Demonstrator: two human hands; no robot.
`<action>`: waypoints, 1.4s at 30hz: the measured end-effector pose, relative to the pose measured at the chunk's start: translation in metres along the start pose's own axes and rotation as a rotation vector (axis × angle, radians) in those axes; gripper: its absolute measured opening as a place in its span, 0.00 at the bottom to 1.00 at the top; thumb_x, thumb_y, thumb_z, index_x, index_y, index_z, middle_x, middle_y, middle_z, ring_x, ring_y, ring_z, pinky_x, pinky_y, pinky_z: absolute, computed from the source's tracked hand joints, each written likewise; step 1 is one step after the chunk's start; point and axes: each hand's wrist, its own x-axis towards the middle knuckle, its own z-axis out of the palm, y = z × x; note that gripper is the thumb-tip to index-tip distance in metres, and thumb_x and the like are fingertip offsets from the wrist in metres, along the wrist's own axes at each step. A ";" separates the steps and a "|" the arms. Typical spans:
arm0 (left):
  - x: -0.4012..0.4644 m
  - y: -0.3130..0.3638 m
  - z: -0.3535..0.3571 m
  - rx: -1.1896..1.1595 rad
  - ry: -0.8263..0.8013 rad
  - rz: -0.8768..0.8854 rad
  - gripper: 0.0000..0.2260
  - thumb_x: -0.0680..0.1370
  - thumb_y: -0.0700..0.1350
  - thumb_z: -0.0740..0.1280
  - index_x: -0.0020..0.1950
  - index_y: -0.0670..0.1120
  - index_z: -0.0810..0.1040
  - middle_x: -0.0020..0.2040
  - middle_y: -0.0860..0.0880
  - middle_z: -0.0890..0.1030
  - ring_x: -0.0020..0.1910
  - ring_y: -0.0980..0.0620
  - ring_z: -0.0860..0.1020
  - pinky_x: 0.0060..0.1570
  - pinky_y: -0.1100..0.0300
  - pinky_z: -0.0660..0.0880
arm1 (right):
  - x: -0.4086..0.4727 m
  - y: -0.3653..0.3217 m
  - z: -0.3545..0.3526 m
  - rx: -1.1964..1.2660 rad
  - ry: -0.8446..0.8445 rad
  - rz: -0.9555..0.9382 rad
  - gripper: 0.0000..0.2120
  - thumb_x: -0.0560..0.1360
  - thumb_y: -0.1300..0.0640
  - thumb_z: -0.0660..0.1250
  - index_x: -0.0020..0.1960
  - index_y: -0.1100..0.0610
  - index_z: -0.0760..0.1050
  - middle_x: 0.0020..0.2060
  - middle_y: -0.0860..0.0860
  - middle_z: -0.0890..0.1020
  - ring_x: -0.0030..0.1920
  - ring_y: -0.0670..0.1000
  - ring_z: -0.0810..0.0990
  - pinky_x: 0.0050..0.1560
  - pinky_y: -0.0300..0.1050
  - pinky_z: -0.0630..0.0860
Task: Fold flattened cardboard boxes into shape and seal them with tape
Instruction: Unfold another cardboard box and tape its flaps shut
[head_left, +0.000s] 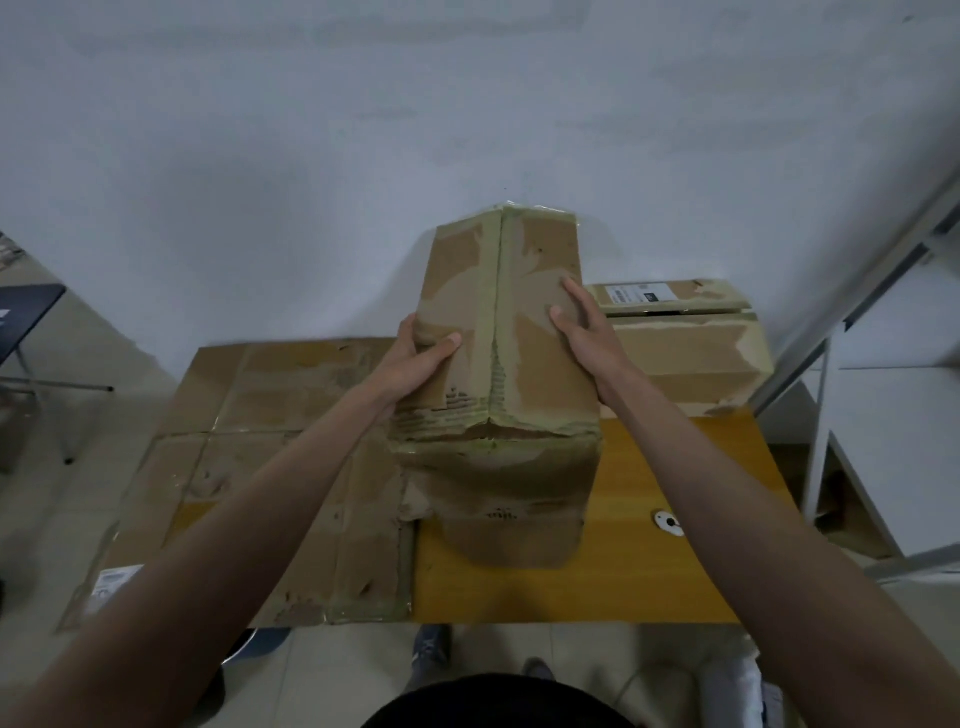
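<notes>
Nearest the camera a dark garment is seen at the bottom edge, with two shoes on the tiled floor just beyond. Both bare forearms are extended to an assembled cardboard box, which is held tilted above the yellow desk; whether its lower end touches the desk cannot be told. The left hand is wrapped round the box's left edge, thumb curled onto the upper face and the remaining fingers hidden behind the side. The right hand is pressed against the right side, its fingers held straight and flat on the cardboard. A strip of tape is seen along the centre seam of the upper face and over the nearer edge, so this end is judged sealed. A flattened carton is spread over the desk's left part, a second finished box stands at the far right just beside the held one, and a small white disc lies on the bare desk. For the step in hand, firm even pressure from both sides is advised while the box is turned, so that the worn, creased corners are not crushed and the taped seam is not split.
</notes>
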 end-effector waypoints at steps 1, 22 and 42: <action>0.001 -0.006 0.009 -0.006 -0.010 0.004 0.39 0.74 0.64 0.70 0.78 0.55 0.56 0.63 0.54 0.76 0.56 0.58 0.77 0.50 0.63 0.76 | 0.002 0.003 -0.005 -0.021 0.004 -0.003 0.22 0.81 0.46 0.64 0.73 0.38 0.65 0.68 0.46 0.70 0.59 0.46 0.77 0.49 0.43 0.81; 0.015 -0.068 -0.029 -0.186 0.097 -0.104 0.36 0.72 0.62 0.73 0.75 0.53 0.65 0.64 0.51 0.76 0.58 0.51 0.79 0.52 0.56 0.79 | 0.038 0.017 0.057 -0.138 -0.051 -0.077 0.24 0.81 0.48 0.65 0.75 0.41 0.65 0.77 0.48 0.62 0.74 0.52 0.65 0.71 0.57 0.69; 0.028 0.021 -0.031 0.147 0.120 0.027 0.43 0.67 0.71 0.72 0.76 0.56 0.61 0.60 0.57 0.73 0.59 0.53 0.75 0.58 0.57 0.74 | 0.037 -0.001 0.024 0.064 0.034 -0.030 0.23 0.80 0.47 0.66 0.73 0.39 0.66 0.56 0.34 0.73 0.50 0.35 0.78 0.41 0.32 0.79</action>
